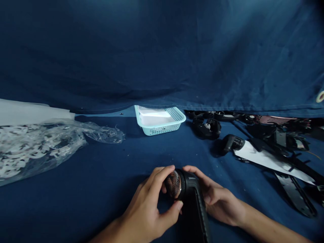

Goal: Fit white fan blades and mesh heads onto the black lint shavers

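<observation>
A black fabric shaver with a round perforated metal head is between my hands at the bottom centre. The head faces left and the handle runs down past the frame's lower edge. My left hand curves round the head, its fingers over the top and its thumb at the lower rim. From the right, my right hand grips the back of the shaver's body; some of its fingers are hidden behind it.
A light blue basket with white sheets in it stands at the back centre. On the left lies a clear plastic bag of small white pieces. Several black parts and a white strip crowd the right. A blue curtain hangs behind.
</observation>
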Demonstrator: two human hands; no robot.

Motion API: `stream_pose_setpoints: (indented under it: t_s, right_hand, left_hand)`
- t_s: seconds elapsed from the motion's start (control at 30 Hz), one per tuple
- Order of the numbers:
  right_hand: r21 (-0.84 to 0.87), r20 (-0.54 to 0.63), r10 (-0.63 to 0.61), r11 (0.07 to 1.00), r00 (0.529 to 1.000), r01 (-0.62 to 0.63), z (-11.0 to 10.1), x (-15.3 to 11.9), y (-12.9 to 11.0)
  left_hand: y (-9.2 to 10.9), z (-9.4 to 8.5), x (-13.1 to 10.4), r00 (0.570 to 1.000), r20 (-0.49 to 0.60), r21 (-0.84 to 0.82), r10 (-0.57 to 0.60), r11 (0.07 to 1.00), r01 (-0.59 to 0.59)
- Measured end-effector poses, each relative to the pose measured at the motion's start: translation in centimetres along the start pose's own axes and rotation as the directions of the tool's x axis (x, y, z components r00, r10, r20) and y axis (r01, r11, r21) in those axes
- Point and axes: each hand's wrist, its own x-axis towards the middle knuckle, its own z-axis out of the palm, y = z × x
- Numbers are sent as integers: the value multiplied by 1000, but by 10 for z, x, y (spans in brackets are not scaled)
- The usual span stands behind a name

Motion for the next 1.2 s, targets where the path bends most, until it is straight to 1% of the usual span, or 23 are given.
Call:
stream_pose_setpoints:
  t_s: [0.1, 0.33, 0.53, 0.8, 0.87, 1.03, 1.2]
  right_hand:
    - [-22, -26, 12, 1000, 1000, -12, 1, 0, -1]
    - [-40, -14, -4, 999, 1000, 3, -3, 1, 2]
    - [12, 42, -27, 1000, 999, 26, -2, 1, 2]
    - [47, 68, -37, 998, 997, 34, -2, 3, 1]
    - [53, 71, -40, 998, 997, 37, -1, 3, 0]
    - [57, 29, -24, 998, 999, 22, -1, 2, 0]
    - [81, 54, -24, 997, 998, 19, -2, 2, 0]
  left_hand:
    - [0, 0, 1, 1000, 8, 1, -4, 1000, 4]
    - [1, 0, 1, 1000, 7, -17, 2, 1000, -2]
    - [1, -1, 0, 1000, 10, -17, 9, 1000, -9]
    - [1, -1, 1, 1000, 11, -16, 2, 1000, -1]
    - [0, -1, 1, 1000, 10, -16, 3, 1000, -3]
    - [0, 1, 0, 1000, 7, -15, -6, 1000, 7]
    - [-1, 1, 0, 1000, 8, -16, -5, 1000, 6]
